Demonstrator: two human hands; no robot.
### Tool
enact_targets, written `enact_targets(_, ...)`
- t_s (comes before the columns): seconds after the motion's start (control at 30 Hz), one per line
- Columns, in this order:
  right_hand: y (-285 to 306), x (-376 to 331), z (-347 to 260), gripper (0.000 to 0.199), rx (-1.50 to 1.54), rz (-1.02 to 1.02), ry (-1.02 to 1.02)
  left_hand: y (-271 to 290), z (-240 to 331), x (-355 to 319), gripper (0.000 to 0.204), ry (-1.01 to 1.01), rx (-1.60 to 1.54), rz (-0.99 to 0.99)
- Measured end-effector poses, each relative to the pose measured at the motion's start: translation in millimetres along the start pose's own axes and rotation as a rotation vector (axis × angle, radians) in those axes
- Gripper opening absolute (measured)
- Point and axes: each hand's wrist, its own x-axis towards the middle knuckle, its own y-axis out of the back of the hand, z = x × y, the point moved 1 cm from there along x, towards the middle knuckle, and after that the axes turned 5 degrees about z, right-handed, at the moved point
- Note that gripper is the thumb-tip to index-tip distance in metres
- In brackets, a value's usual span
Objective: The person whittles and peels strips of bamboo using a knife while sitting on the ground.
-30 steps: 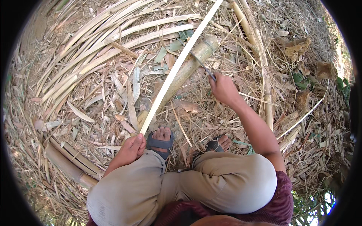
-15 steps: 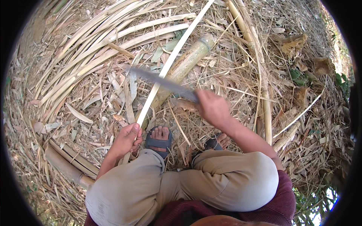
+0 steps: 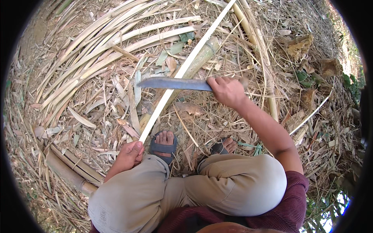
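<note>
- Spanning the centre from near left to far right: one long pale flat bamboo strip (image 3: 157,112), far end at the edge of view.
- Left hand (image 3: 131,155): thumb and curled fingers holding the strip's near end, just beside the left knee.
- Right hand (image 3: 228,91): fist closed round the handle of one long grey metal knife (image 3: 178,84), tip to the left. Blade lies across the strip in view; whether it touches cannot be told.
- Behind strip and blade: one thick yellow-green round bamboo log (image 3: 200,60), slanting the same way, unsplit where visible.
- Far left: numerous pale, slender split strips (image 3: 167,35), lying roughly alongside one another; by appearance, a lot already split.
- Held strip: already narrow and evenly pale, in one piece along its visible length; judged partway through its trimming. Remaining blade work and remaining count: not determinable.
- Near left: brown round bamboo poles (image 3: 64,167), apparently unworked.
- Far right: one long tan pole (image 3: 268,73), set apart from the strips.
</note>
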Motion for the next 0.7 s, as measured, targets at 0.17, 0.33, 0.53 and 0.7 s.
enact_targets(0.17,6.4,8.4,73.5,0.018,0.032,-0.004,-0.501,-9.3,20.1,-14.7,0.045,-0.033,0.066,0.028)
enact_targets(0.33,7.1,-7.9,18.2,0.010,-0.107,0.119,0.127,-3.6,8.3,-12.5,0.043,-0.006,0.050,0.010)
enact_targets(0.53,1.5,14.4,70.2,0.016,0.050,-0.018,-0.495,-12.2,16.3,-14.2,0.044,-0.060,0.163,0.073)
enact_targets(0.7,-21.5,-18.2,87.1,0.017,-0.112,0.096,0.086,-6.9,16.7,-12.8,0.043,-0.061,0.131,0.016)
